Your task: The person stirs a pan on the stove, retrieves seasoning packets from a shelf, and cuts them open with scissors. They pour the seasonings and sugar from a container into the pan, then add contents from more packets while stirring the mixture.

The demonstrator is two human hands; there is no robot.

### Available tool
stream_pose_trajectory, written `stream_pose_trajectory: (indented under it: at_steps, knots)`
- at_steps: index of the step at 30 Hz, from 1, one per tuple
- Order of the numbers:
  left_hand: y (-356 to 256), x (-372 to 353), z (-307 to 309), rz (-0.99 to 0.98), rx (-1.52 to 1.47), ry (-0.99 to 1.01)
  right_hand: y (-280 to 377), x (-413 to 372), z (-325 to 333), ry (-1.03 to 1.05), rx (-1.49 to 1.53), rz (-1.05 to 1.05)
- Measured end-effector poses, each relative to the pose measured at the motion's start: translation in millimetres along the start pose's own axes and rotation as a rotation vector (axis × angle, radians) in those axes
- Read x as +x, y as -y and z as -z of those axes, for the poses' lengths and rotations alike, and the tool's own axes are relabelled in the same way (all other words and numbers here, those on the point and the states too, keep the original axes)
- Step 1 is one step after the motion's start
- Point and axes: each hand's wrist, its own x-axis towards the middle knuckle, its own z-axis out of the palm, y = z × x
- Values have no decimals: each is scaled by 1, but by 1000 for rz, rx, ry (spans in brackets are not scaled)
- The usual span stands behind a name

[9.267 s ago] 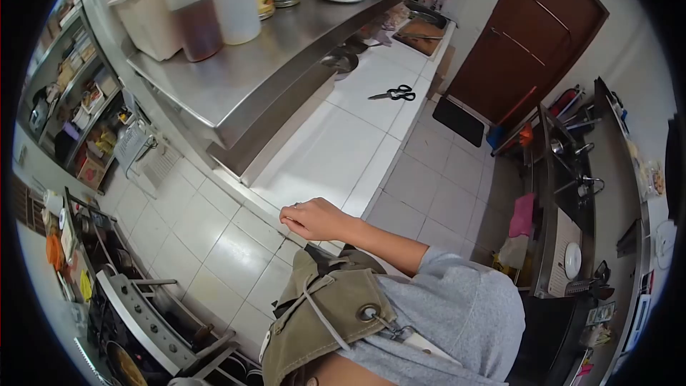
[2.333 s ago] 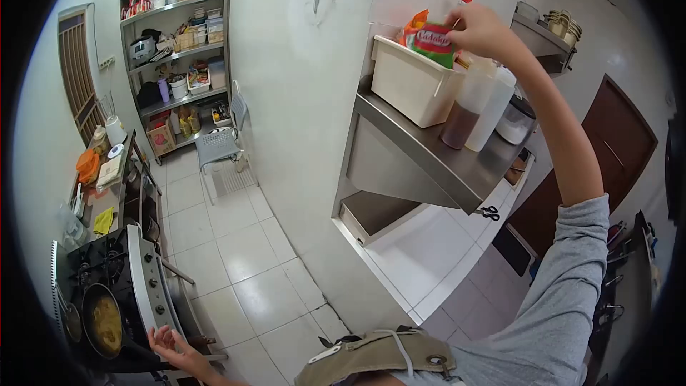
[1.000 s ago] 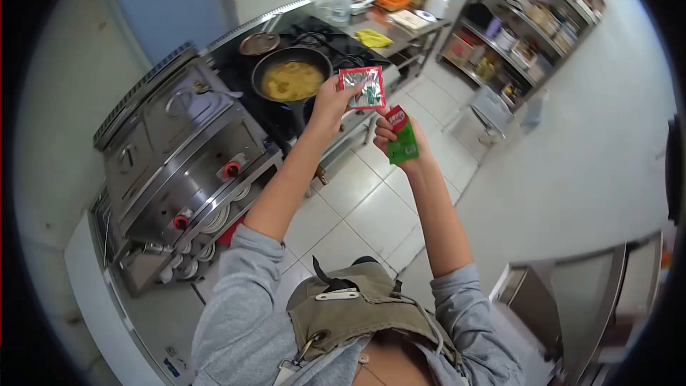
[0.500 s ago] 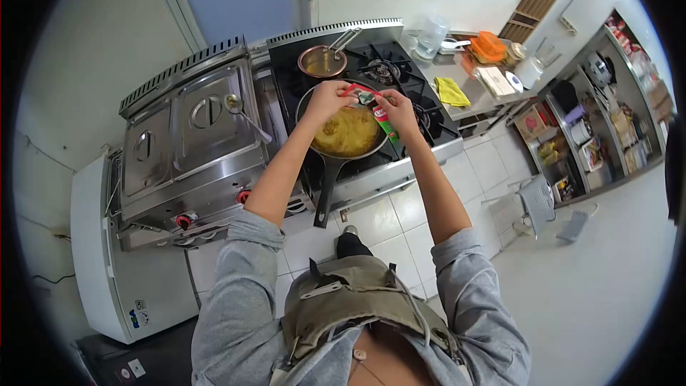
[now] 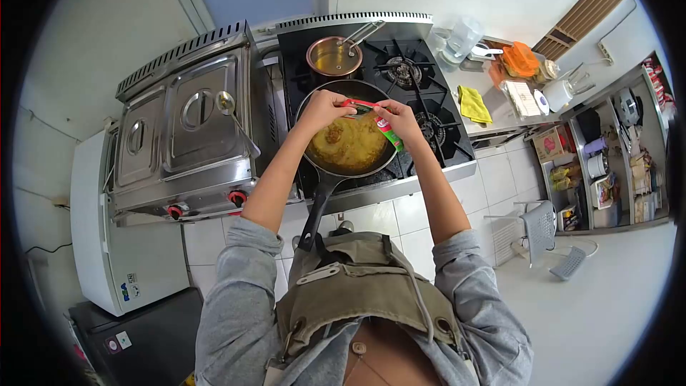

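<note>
Both hands are above a dark frying pan (image 5: 319, 204) of yellow-brown food (image 5: 350, 144) on the stove. My left hand (image 5: 325, 110) pinches one end of a small red-and-green sachet (image 5: 361, 105). Its other end is between the fingers of my right hand (image 5: 400, 121), so it stretches across the gap over the pan's far part. Below the right fingers hangs a green-and-red packet piece (image 5: 389, 133), overlapping the pan's right rim in this view. Behind the hands, a copper-coloured saucepan (image 5: 334, 57) holds yellowish liquid on a back burner.
A steel warmer with lids (image 5: 200, 136) stands left of the stove (image 5: 421, 177), with a spoon (image 5: 226, 104) on top. To the right, a counter carries a yellow cloth (image 5: 473, 104), an orange container (image 5: 520, 59) and a clear jug (image 5: 463, 39). Shelves (image 5: 607, 164) and a grey chair (image 5: 537, 229) lie farther right.
The view has shifted, with the stove now nearer my body. Both hands stay over the pan on the sachet, which now shows a narrower, flatter red strip between them.
</note>
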Motion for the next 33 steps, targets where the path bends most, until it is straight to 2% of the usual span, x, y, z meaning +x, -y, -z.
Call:
stream_pose_trajectory:
  at_steps: [8, 11, 20, 26, 29, 33]
  knots:
    - [-21, -10, -3, -7, 172, -31, -8, -2, 0, 75, 25, -58]
    - [-7, -10, -8, -8, 5, -73, -13, 0, 2, 80, 66, -94]
    - [3, -10, -15, -49, 116, -30, -16, -1, 3, 100, 70, -88]
    - [13, -11, -18, -7, 62, -40, -11, -5, 3, 116, 11, -82]
    - [-9, -18, -15, -17, 159, -48, -10, -5, -1, 98, 46, -74]
    - [-6, -20, -13, 17, 146, -54, -10, -5, -1, 90, 65, -73]
